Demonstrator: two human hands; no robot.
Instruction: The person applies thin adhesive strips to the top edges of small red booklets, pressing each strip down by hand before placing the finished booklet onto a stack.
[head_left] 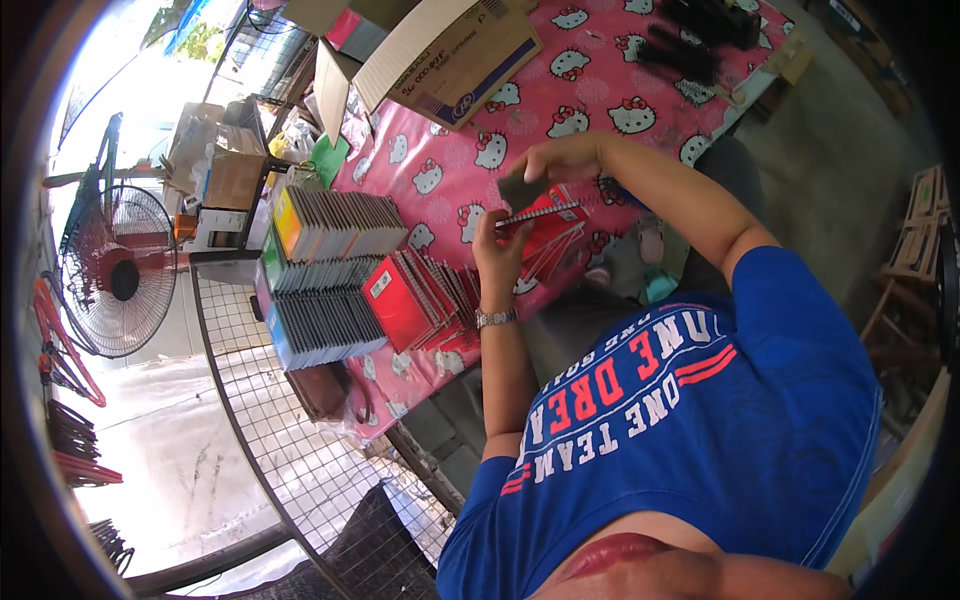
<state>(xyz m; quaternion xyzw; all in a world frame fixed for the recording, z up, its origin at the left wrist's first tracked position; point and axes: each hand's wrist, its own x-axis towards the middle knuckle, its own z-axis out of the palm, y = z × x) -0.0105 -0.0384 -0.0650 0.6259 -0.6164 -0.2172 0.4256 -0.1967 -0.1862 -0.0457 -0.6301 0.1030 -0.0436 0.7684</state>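
Pink cartoon-cat patterned tablecloth (600, 90) covers the table on which the work is laid out. A red spiral-bound notebook (545, 232) is held above this cloth, near its middle. The left hand (497, 252), with a metal wristwatch (495, 318) on the wrist, is closed around the notebook's near edge, fingers pressed against the cover. The right hand (560, 160) is pinched on a small dark flat piece (520, 188) that is held at the wire spine. Left of the notebook, a fanned row of red spiral notebooks (425, 300) lies on the cloth; beyond it, grey and blue stacked notebooks (325, 270) are ranged in rows. Above the notebook, an open brown cardboard box (450, 50) rests. Far left of the notebook, a red pedestal fan (120, 272) stands.
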